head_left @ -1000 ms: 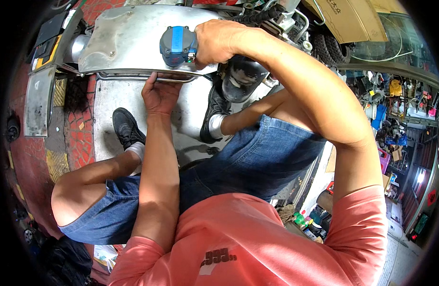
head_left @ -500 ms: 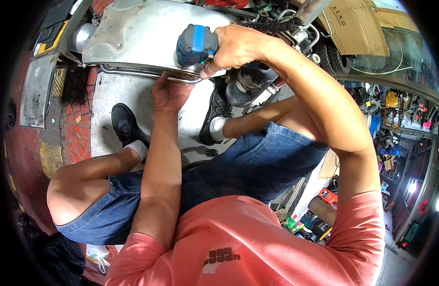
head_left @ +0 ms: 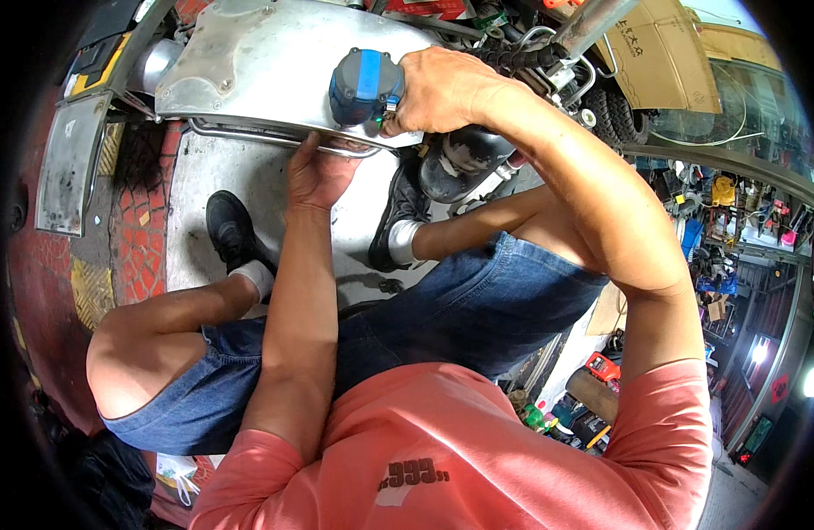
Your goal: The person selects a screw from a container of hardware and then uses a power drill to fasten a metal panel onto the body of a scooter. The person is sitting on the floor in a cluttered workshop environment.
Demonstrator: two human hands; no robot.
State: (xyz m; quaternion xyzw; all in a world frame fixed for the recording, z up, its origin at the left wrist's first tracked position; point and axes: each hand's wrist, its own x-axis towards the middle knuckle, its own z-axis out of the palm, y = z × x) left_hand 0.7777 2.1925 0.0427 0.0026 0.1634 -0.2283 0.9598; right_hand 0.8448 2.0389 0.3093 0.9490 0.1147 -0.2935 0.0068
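Around right hand with power tool: metal panel, tyres, cardboard.

A brown cardboard sheet is at the upper right, above two black tires. A bright lamp shines far right. Red paving and a bumpy yellow tile are on the left. A white bag is lower left.

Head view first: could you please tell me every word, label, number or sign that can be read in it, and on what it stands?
Pink shirt: dark printed characters on the front; I leave these uncopied.
Cardboard: dark printed characters; also left uncopied.
Power tool: any lettering on its blue band is too small to read.
Red container: any label is too small and blurred to read.
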